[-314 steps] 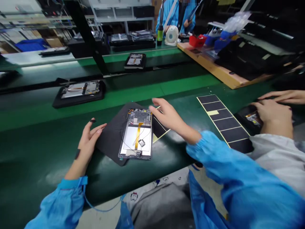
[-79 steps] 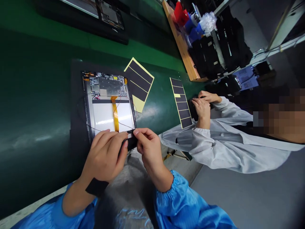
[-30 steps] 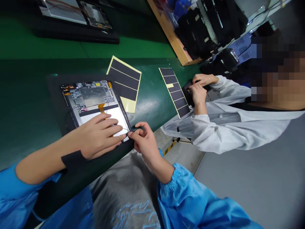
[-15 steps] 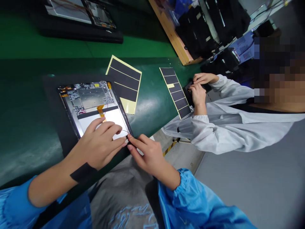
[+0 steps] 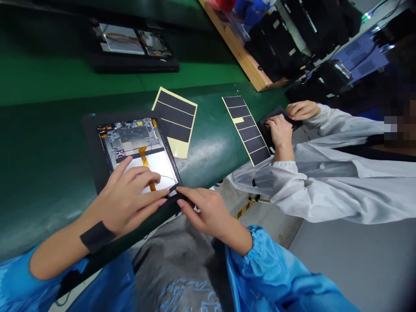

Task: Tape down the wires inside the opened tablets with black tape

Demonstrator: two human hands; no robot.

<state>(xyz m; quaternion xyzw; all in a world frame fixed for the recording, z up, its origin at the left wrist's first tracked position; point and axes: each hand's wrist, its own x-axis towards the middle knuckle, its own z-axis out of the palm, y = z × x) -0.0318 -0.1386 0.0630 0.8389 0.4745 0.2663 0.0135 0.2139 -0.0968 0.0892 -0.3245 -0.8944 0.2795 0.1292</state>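
We see the left hand (image 5: 128, 199) spread on the open, silver-and-white rectangular tablet (image 5: 132, 138) and the right hand (image 5: 209, 211), thumb and forefinger apart, touching its near-right corner.

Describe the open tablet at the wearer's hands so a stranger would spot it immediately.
On the dark green bench, a black mat lies near the wearer. On it sits the open tablet, circuit board showing. Unlike the rear tablet, it has the wearer's left hand over it.
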